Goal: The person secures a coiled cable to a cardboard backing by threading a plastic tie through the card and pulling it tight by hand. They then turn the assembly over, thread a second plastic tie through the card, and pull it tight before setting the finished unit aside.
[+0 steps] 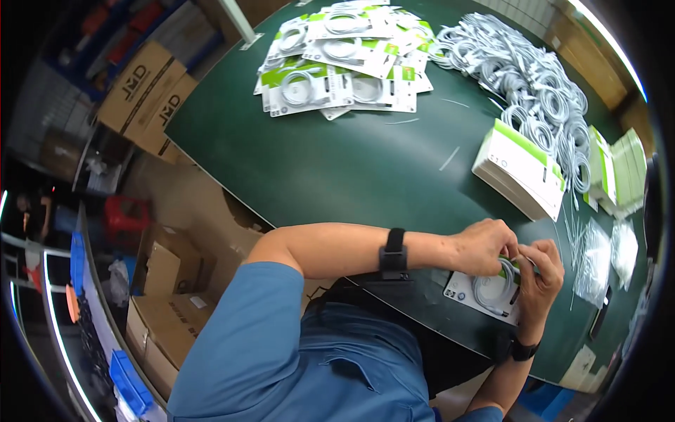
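A coiled grey-white cable (490, 290) lies on a white and green packaging card (460, 290) at the table's near edge. Above the card's upper part, my left hand (485, 246) is closed, its thumb and fingertips pinched together. My right hand (540, 276) comes over the card's right side, fingers also pinched and meeting those of the left. What sits between the fingertips is too small and covered to make out. Both wrists wear black bands.
Finished-looking cable cards (302, 90) lie piled at the far left of the green table (316, 169). A heap of coiled cables (524, 74) fills the far right. Nearer stand stacked blank cards (520, 172), clear plastic bags (594, 260) and loose thin white strips (448, 158). Cartons (172, 316) stand on the floor.
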### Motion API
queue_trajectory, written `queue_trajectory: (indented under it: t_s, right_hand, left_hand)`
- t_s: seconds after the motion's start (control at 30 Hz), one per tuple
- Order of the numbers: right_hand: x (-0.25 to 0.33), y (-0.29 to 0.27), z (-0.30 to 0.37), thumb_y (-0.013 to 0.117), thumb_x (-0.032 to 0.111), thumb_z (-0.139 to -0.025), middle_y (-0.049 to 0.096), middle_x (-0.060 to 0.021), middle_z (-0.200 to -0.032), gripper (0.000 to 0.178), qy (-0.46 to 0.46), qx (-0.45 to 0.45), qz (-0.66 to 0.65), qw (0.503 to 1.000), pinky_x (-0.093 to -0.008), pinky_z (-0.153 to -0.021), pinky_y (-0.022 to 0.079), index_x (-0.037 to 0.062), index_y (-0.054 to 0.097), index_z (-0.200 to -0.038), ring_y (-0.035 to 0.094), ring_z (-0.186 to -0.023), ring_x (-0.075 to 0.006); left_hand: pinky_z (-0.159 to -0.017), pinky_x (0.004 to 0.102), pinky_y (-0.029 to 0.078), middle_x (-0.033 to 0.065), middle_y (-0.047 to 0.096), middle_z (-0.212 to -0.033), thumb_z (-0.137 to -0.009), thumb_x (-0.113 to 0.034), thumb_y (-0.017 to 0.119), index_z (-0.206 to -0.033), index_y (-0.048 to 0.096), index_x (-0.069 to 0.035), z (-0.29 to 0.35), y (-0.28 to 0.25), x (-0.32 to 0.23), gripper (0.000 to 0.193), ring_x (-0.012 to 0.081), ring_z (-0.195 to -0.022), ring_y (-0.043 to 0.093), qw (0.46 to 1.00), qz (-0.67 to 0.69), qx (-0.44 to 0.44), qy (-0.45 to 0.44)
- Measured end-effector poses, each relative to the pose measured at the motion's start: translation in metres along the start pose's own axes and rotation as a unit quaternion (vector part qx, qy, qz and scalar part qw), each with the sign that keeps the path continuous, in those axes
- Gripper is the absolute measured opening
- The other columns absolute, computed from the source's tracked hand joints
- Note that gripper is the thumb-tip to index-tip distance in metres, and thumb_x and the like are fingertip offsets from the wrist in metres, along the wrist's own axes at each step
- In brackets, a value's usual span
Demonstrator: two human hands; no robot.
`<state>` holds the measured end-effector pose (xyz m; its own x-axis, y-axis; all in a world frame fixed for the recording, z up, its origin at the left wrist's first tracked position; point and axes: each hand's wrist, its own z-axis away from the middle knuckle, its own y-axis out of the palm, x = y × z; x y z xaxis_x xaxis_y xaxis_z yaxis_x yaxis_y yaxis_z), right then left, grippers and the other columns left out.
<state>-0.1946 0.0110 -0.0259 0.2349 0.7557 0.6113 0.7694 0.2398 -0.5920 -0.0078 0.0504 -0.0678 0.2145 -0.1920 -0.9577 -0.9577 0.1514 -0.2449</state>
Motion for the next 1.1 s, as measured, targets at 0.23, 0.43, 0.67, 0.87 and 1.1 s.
queue_trajectory:
  t_s: [0.23,0.43,0.67,0.87,1.1]
  right_hand:
    - [0.003,-0.008,0.005,0.068,-0.01,-0.086,0.063,-0.0083,-0.076,0.016,-0.022,0.028,0.03,0.999,-0.0287,-0.058,0.041,-0.0018,0.072,-0.098,0.055,-0.064,-0.016]
    - [-0.014,-0.012,0.025,0.072,-0.003,-0.084,0.062,-0.0075,-0.072,0.015,0.027,0.036,0.004,0.999,-0.0302,-0.059,0.043,0.0018,0.071,-0.098,0.057,-0.062,-0.0168]
    - [-0.017,-0.053,0.022,0.069,0.006,-0.094,0.07,-0.0078,-0.084,0.018,0.149,0.183,-0.024,0.971,-0.0268,-0.066,0.049,0.0011,0.07,-0.111,0.06,-0.069,-0.0129]
    - [0.018,-0.049,0.006,0.062,0.009,-0.102,0.071,-0.0095,-0.092,0.025,0.144,0.298,-0.051,0.942,-0.0277,-0.072,0.051,0.0014,0.073,-0.123,0.065,-0.08,-0.0154]
    - [0.027,-0.041,0.002,0.063,0.004,-0.099,0.072,-0.01,-0.098,0.024,0.119,0.353,-0.075,0.925,-0.0304,-0.078,0.052,-0.0003,0.074,-0.12,0.066,-0.086,-0.0162]
  left_hand:
    - [-0.078,0.0435,0.058,0.0218,0.074,-0.088,-0.071,0.0,0.07,-0.094,0.077,-0.001,-0.005,0.003,-0.002,0.024,0.0381,-0.087,0.073,1.0,0.014,-0.003,-0.002]
    - [-0.076,0.0449,0.058,0.0192,0.075,-0.083,-0.07,-0.005,0.075,-0.083,0.079,-0.003,-0.004,0.014,0.005,0.014,0.0374,-0.086,0.073,1.0,-0.003,-0.012,-0.012]
    - [-0.067,0.0452,0.058,0.0179,0.074,-0.078,-0.065,-0.008,0.078,-0.072,0.079,-0.006,-0.006,0.022,0.007,0.007,0.0361,-0.077,0.073,0.999,-0.002,-0.034,0.039]
    - [-0.066,0.0434,0.057,0.0165,0.074,-0.075,-0.062,-0.004,0.077,-0.071,0.079,-0.006,0.005,0.015,0.002,0.01,0.0345,-0.077,0.074,0.994,-0.095,-0.05,0.014]
    - [-0.066,0.0426,0.057,0.0159,0.074,-0.076,-0.06,-0.001,0.075,-0.072,0.079,-0.007,0.026,0.011,-0.002,0.014,0.0335,-0.077,0.074,0.992,-0.102,-0.079,-0.009]
